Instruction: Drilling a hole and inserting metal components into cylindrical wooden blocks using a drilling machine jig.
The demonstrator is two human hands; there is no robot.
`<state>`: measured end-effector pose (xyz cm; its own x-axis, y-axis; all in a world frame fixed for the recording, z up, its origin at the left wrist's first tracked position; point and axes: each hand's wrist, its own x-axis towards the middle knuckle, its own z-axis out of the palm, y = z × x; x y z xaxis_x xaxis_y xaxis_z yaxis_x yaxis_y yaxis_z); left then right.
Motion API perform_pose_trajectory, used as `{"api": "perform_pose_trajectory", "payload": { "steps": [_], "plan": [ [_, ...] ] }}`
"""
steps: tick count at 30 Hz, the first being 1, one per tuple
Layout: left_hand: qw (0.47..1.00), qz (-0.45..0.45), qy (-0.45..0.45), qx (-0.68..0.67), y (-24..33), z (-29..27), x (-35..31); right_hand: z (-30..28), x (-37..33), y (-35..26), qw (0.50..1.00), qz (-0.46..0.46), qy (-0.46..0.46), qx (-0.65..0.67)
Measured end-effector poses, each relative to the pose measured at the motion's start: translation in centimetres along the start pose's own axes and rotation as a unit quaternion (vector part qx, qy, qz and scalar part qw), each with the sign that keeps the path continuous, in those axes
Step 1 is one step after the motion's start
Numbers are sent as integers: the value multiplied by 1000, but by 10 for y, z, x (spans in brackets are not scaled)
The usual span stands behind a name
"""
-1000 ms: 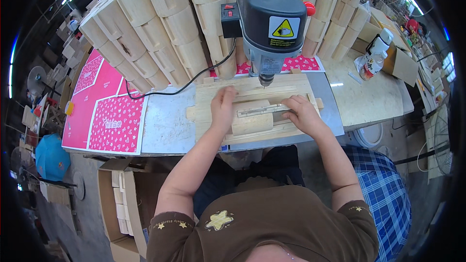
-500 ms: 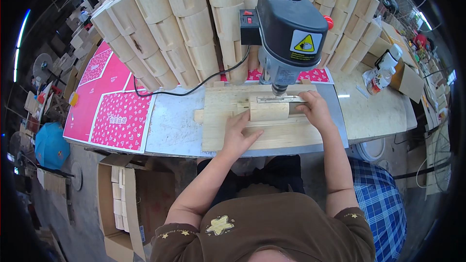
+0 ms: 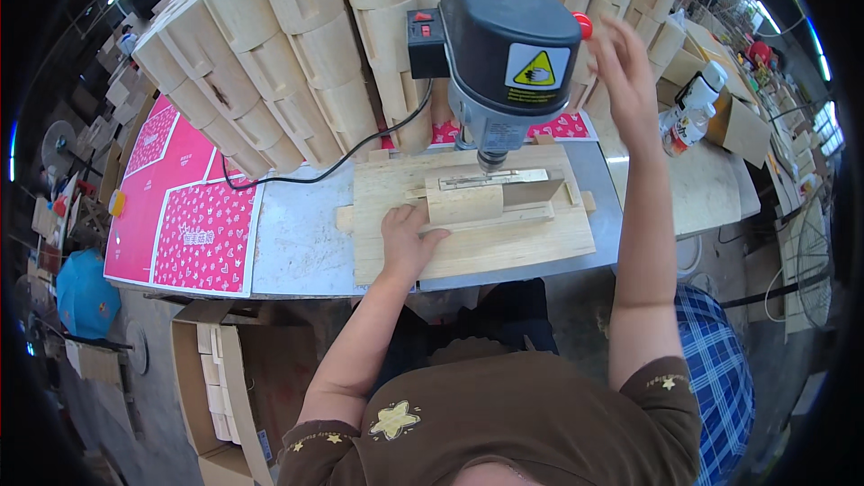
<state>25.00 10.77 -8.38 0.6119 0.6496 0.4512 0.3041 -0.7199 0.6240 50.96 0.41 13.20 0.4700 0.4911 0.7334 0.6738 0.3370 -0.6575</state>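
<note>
A pale wooden block (image 3: pixel 463 204) with a rounded front lies in a wooden jig board (image 3: pixel 486 252) below the black drill press (image 3: pixel 504 40). A narrow metal strip (image 3: pixel 468 180) runs along its top, under the drill chuck (image 3: pixel 491 160). At the block's left end rests my left hand (image 3: pixel 407 238), its fingertips against the end and its thumb spread over the board. Raised at the right of the drill head, my right hand (image 3: pixel 625 76) has its fingers apart beside the red knob (image 3: pixel 583 25). Whether they touch the knob is unclear.
Stacked wooden blocks (image 3: pixel 306 45) form a wall behind the drill. A black cord (image 3: pixel 333 171) crosses the metal table to the left, near pink printed sheets (image 3: pixel 202 238). Bottles (image 3: pixel 688 130) stand at the right. Below left, an open carton (image 3: pixel 234 396) holds more wooden pieces.
My right hand has let go of the block's right end and risen to the red knob. My left hand stays at the block's left end. The whole view has shifted slightly.
</note>
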Motion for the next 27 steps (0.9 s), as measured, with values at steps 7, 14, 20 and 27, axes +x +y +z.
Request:
{"api": "perform_pose_trajectory", "payload": {
  "steps": [7, 14, 20, 27],
  "plan": [
    [1000, -3, 19, -7, 3, 7, 2, 18, 19, -34, 962, -32, -23, -270],
    [999, -24, -26, -14, -4, 4, -1, 13, -92, -48, 937, -59, -3, -344],
    [999, -30, -26, -5, -2, 6, 0, 31, -143, 21, 974, -58, 24, -219],
    [998, -52, -32, -9, -2, 5, -1, 17, -112, -4, 970, -130, 27, -203]
  ]
}}
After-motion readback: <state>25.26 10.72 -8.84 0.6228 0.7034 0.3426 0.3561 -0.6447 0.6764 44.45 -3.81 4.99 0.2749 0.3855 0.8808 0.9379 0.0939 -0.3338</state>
